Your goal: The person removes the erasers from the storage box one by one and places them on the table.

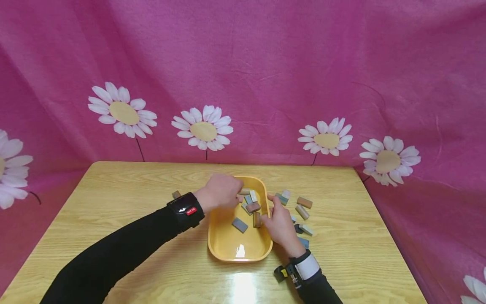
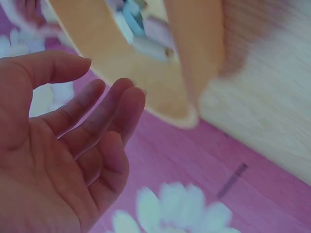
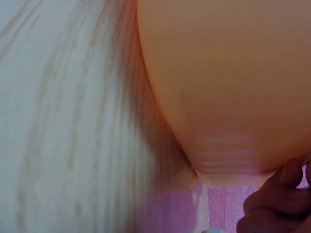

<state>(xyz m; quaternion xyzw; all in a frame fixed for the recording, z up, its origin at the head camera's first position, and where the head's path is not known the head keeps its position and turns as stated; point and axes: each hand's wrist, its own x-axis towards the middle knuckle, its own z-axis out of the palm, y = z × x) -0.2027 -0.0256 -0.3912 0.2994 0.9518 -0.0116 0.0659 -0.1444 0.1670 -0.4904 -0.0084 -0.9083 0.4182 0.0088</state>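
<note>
A yellow plastic tray [image 1: 224, 249] stands on the table with several small blocks in it. Among these are a grey block [image 1: 239, 225] lying apart, a reddish-brown block [image 1: 253, 207] and a white block [image 1: 253, 196]. My left hand [image 1: 223, 191] is over the tray's far left rim; in the left wrist view its fingers are loosely bent, with nothing between them. At the right side of the tray my right hand [image 1: 282, 226] grips the rim, thumb inside and fingers outside. The right wrist view shows curled fingers [image 3: 277, 204] at the tray's wall.
Right of the tray lie several loose blocks, among them an orange-brown block [image 1: 304, 202], a tan cylinder [image 1: 302, 212] and a blue block [image 1: 303, 242]. A small brown block [image 1: 176, 194] lies to the left. Behind the wooden table [image 1: 341, 261] hangs a pink flowered cloth [image 1: 262, 84].
</note>
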